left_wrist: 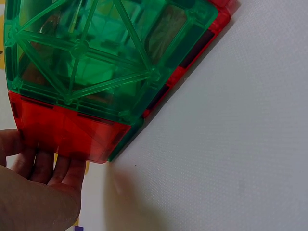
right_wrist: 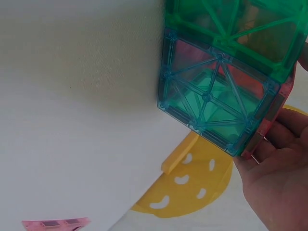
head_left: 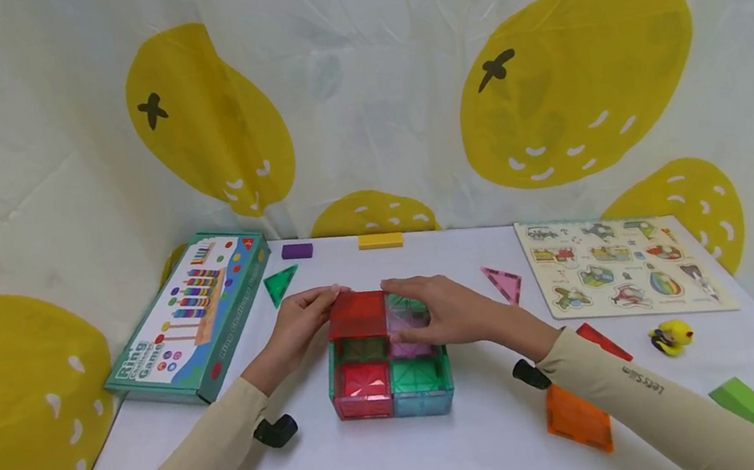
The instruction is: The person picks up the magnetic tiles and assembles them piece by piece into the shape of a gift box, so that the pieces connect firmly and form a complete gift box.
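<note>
A low box of see-through magnetic tiles (head_left: 424, 403), split into square cells of red, green, blue and purple, stands in the middle of the table. At its back left corner a red magnetic tile (head_left: 357, 313) lies over the top. My left hand (head_left: 294, 330) holds this red tile at its outer back edge; in the left wrist view the fingers (left_wrist: 60, 168) reach behind it. My right hand (head_left: 452, 310) grips the back right part of the box, thumb over the purple cell. In the right wrist view, its fingertips (right_wrist: 262, 151) meet the reddish back edge.
Left stands a ring game box (head_left: 178, 321); a picture puzzle board (head_left: 623, 267) lies back right. Green (head_left: 280, 284), pink (head_left: 504, 283) and red triangles (head_left: 603, 342), an orange tile (head_left: 577, 418), a yellow toy figure (head_left: 672, 337) and purple (head_left: 296, 251), yellow (head_left: 380, 241) and green blocks (head_left: 749, 405) lie around.
</note>
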`<state>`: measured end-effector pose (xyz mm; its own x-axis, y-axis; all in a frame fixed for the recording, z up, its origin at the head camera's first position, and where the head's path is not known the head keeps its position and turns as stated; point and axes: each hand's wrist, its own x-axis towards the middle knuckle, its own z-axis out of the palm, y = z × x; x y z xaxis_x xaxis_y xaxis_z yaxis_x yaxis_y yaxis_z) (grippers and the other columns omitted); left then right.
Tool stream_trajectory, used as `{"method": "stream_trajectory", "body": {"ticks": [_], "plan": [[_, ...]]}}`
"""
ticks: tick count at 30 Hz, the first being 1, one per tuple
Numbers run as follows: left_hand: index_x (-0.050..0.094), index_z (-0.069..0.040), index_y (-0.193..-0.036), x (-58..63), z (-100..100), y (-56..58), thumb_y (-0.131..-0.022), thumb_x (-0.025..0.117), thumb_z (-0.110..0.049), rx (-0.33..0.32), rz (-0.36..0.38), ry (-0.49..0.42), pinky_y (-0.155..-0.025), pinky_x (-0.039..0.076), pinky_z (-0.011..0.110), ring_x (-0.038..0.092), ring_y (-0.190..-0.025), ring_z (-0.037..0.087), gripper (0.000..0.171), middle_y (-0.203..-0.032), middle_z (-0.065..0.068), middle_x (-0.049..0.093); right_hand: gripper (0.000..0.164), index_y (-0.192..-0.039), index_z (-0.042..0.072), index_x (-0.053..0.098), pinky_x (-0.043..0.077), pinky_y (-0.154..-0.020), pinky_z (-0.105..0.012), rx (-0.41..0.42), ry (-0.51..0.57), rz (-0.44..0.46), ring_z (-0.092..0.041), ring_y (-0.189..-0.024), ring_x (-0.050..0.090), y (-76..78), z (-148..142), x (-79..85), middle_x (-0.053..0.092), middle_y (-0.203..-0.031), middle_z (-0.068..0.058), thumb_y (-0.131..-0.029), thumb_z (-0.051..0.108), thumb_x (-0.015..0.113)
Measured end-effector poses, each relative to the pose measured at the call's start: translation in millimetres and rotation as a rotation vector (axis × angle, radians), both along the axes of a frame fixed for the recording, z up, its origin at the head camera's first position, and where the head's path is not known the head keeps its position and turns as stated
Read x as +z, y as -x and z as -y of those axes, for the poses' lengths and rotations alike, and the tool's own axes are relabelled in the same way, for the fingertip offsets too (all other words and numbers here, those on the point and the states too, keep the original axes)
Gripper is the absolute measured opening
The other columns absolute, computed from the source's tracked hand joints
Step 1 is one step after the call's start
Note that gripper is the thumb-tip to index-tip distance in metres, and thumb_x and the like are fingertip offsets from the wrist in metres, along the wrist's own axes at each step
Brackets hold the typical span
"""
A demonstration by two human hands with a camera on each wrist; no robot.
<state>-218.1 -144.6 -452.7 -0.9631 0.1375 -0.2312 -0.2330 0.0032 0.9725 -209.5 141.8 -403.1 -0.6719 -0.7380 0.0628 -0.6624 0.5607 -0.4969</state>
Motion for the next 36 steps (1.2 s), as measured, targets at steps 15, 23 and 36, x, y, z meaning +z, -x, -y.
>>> {"method": "stream_trajectory", "body": {"ticks": [15,23,36], "plan": [[0.074,-0.009,-0.134,-3.3,-3,0.9,-0.106,0.068,-0.035,-0.013,0.008,0.000,-0.108,0.051,0.042,0.061,-0.130,0.026,0.039,-0.135,0.008,0.070,0.080,-0.160,0.013,0.048,0.041,-0.115,-0.058,-0.143,0.047,-0.029,-0.031,-0.146,0.045,-18.7,-43,10.1,0.051,-0.158,-0.007,-0.096,0.052,0.076],[0.074,-0.009,-0.135,-1.3,0,1.4,-0.106,0.067,-0.037,-0.010,0.021,0.001,-0.108,0.051,0.041,0.060,-0.131,0.025,0.040,-0.137,0.007,0.068,0.076,-0.158,0.012,0.051,0.041,-0.114,-0.061,-0.224,-0.006,-0.118,-0.034,-0.146,0.044,-44.4,-91,13.7,0.052,-0.158,-0.009,-0.097,0.050,0.075],[0.070,-0.009,-0.140,-1.0,3,-0.3,-0.105,0.068,-0.039,-0.011,0.036,-0.010,-0.110,0.048,0.041,0.056,-0.135,0.025,0.046,-0.140,0.008,0.067,0.082,-0.155,0.014,0.055,0.053,-0.102,-0.055,-0.352,-0.153,-0.061,-0.031,-0.133,0.054,-118.9,-150,-6.0,0.056,-0.150,-0.008,-0.093,0.064,0.072]]}}
